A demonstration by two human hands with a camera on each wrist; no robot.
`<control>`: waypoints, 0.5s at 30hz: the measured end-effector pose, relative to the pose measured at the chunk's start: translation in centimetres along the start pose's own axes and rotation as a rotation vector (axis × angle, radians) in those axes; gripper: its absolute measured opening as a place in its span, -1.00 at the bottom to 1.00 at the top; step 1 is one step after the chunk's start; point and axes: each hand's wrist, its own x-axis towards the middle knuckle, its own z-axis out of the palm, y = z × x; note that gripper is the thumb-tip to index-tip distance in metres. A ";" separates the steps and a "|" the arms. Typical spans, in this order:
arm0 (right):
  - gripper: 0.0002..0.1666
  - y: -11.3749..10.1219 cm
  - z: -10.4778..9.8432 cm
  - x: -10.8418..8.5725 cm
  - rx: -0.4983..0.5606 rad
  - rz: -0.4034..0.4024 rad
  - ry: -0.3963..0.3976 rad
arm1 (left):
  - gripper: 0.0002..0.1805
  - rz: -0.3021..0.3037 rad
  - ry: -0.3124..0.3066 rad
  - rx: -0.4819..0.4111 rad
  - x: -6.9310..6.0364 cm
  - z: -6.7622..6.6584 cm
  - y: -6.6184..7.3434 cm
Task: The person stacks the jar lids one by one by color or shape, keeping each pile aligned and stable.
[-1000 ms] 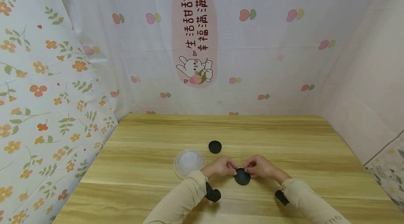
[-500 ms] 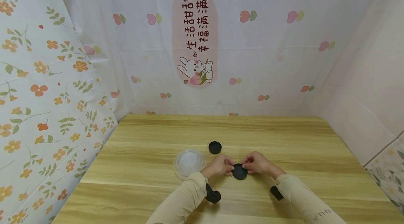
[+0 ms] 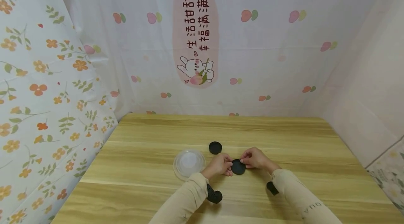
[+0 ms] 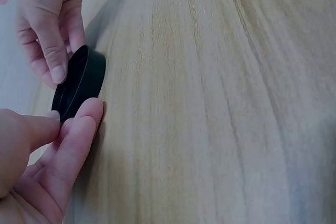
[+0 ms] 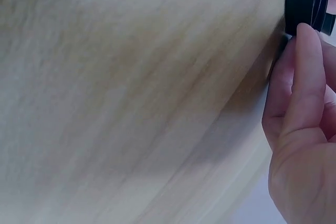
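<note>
A round, shallow black lid with a raised rim is between my two hands. My left hand pinches its left edge between thumb and fingers. On the upper right edge, my right hand pinches the rim. In the left wrist view the lid shows its side wall and hollow face, very near the tabletop; whether it touches the wood I cannot tell. The right wrist view catches only part of the lid, at the upper right corner, above the right fingertips.
A second round black lid lies hollow side up just beyond my left hand. Left of that hand sit clear round plastic pieces, seemingly nested. The wooden table meets a patterned cloth wall at the back.
The black lid has moved slightly away from me and to the left, with the right hand following it. The left hand has shifted only a little. The second lid and clear pieces stay put.
</note>
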 end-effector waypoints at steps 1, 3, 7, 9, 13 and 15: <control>-0.92 -0.1 0.0 0.0 -0.009 0.003 0.006 | -0.89 0.012 0.005 0.011 -0.1 0.0 0.0; -0.93 -0.2 0.2 0.0 -0.026 0.013 0.021 | -0.90 0.030 0.013 0.014 -0.3 0.1 0.1; -0.94 -0.4 0.5 -0.1 -0.030 0.035 0.051 | -0.89 0.072 0.024 0.045 -0.5 0.3 0.1; -0.94 -0.4 0.6 -0.1 -0.029 0.039 0.066 | -0.88 0.090 0.026 0.068 -0.6 0.3 0.1; -0.94 -0.2 0.8 -0.1 -0.036 0.037 0.090 | -0.86 0.116 0.041 0.125 -0.6 0.3 0.1; -0.94 -0.2 0.8 0.0 -0.033 0.039 0.099 | -0.87 0.132 0.056 0.147 -0.7 0.2 0.0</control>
